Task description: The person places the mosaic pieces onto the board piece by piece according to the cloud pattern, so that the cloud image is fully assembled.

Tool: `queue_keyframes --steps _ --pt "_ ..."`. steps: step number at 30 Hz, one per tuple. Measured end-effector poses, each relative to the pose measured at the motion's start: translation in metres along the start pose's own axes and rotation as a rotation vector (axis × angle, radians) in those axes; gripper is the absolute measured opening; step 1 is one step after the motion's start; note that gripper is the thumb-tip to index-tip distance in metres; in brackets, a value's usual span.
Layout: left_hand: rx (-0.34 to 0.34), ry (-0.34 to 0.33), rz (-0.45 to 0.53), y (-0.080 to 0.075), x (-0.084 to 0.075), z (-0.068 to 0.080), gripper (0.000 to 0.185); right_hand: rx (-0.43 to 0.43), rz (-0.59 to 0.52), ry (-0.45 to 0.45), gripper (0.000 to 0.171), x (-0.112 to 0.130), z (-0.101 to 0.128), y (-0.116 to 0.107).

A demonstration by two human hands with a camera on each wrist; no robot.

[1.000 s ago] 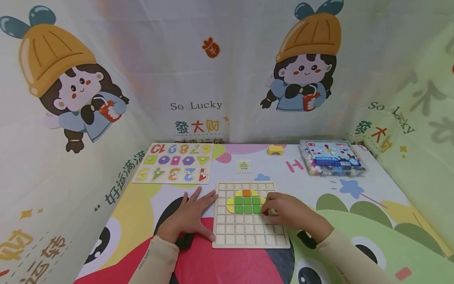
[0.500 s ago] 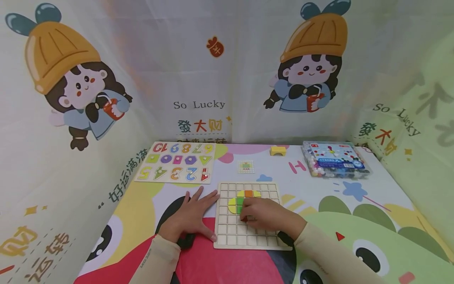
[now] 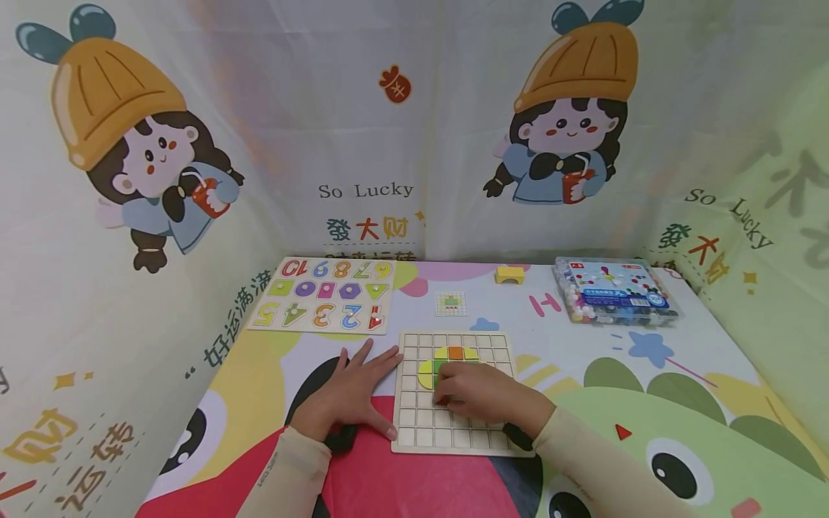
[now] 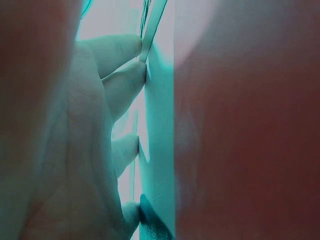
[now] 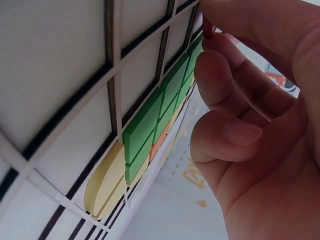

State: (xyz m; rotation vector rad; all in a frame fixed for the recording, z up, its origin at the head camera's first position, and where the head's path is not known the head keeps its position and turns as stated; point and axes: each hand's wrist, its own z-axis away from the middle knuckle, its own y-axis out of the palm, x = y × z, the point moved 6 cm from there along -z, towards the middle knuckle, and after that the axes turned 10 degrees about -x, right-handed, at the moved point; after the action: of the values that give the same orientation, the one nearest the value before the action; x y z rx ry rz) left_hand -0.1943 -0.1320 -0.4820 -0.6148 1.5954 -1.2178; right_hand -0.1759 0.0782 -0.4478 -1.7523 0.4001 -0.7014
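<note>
A wooden grid board (image 3: 414, 437) lies on the table in front of me. Flat tiles form a patch on it: an orange tile (image 3: 456, 352), yellow rounded tiles (image 3: 424, 375) and green square tiles (image 5: 142, 127). My right hand (image 3: 488, 392) is over the board, covering part of the patch. Between its thumb and forefinger it pinches a small red tile (image 5: 207, 26), mostly hidden, at the near edge of the green row. With fingers spread, my left hand (image 3: 348, 394) rests along the board's left side, fingertips and thumb touching its edge.
Behind the board lies a small pattern card (image 3: 450, 303). A number-and-shape puzzle board (image 3: 319, 302) is at the back left. A yellow arch block (image 3: 509, 275) and a clear plastic box (image 3: 615, 291) of colourful beads stand at the back right.
My right hand has moved left across the board with the red tile, from the right end of the green row to its left part. The left hand has kept its place.
</note>
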Motion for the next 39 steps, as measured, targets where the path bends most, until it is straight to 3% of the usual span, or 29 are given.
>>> queue_keyframes --steps 12,21,28,39 --pt "-0.003 0.006 -0.003 0.001 0.001 0.000 0.128 0.016 -0.014 0.018 0.015 -0.001 0.002 0.003" --pt "-0.003 0.002 -0.007 0.001 0.001 0.000 0.127 -0.010 -0.025 0.062 0.018 -0.005 0.013 -0.006" --pt "-0.006 0.005 0.020 0.001 0.000 -0.001 0.127 -0.072 -0.039 0.128 0.021 -0.025 0.043 -0.026" --pt "-0.011 0.015 0.015 0.001 0.001 -0.001 0.128 -0.180 -0.055 0.273 0.021 -0.063 0.113 -0.055"
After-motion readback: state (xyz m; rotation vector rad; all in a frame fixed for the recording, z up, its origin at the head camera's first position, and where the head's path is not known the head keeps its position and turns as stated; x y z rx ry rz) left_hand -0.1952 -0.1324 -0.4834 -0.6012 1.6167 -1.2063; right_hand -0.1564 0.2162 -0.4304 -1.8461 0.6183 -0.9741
